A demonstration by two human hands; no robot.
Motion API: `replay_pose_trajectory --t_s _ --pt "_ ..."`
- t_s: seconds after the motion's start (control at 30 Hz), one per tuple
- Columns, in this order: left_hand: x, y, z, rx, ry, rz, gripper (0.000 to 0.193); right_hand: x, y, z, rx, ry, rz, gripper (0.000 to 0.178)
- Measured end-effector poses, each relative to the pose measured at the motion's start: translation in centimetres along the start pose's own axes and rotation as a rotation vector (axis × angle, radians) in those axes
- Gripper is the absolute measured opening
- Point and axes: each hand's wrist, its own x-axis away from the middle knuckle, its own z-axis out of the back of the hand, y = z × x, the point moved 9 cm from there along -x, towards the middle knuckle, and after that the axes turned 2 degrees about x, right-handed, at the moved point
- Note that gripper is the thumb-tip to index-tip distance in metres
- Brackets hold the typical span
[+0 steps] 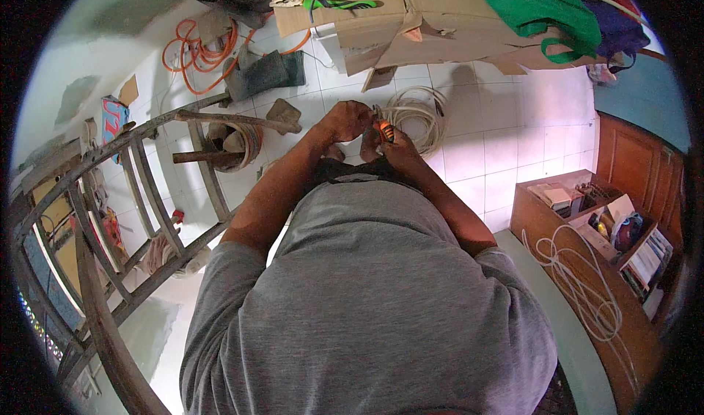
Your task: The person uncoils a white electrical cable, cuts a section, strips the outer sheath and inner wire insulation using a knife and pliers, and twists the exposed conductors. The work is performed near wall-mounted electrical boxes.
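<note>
My right hand [400, 151] is closed around pliers with orange-and-black handles [385, 129], their metal jaws pointing away from me. Just left of the jaws, my left hand [345, 122] is closed in a pinch. A strand of white cable [416, 110] runs from a loose coil on the tiled floor to the jaws and the left fingertips. The fingers hide the cable's end. Both hands are close together in front of my body, above my feet.
A wooden ladder [136, 158] leans along the left. Beyond it lie an orange hose [192, 57] and a bucket [248, 145]. Green-handled pliers [341, 4] rest on a cardboard-covered surface ahead. At right stands a brown wooden cabinet [539, 217] with filled compartments and another white cable [587, 290].
</note>
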Motion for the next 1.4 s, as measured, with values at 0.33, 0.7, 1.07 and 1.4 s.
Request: replay_pose_trajectory --t_s 0.33,0.7,1.07,1.4 --pt "-0.8 2.0 0.9 -0.112 0.143 -0.193 0.028 -1.9 2.4 1.3 0.207 0.116 0.049 0.043" --pt "-0.4 4.3 -0.9 -0.256 -0.071 0.191 0.027 -4.2 5.0 -0.5 0.650 0.183 0.301 0.036" --pt "3.0 -2.3 -0.8 0.575 0.138 0.174 0.031 -0.8 3.4 -0.7 0.287 0.025 -0.049 0.038" --pt "2.8 4.4 4.1 0.635 0.270 0.318 0.046 0.5 -3.6 2.2 0.072 -0.026 -0.102 0.031"
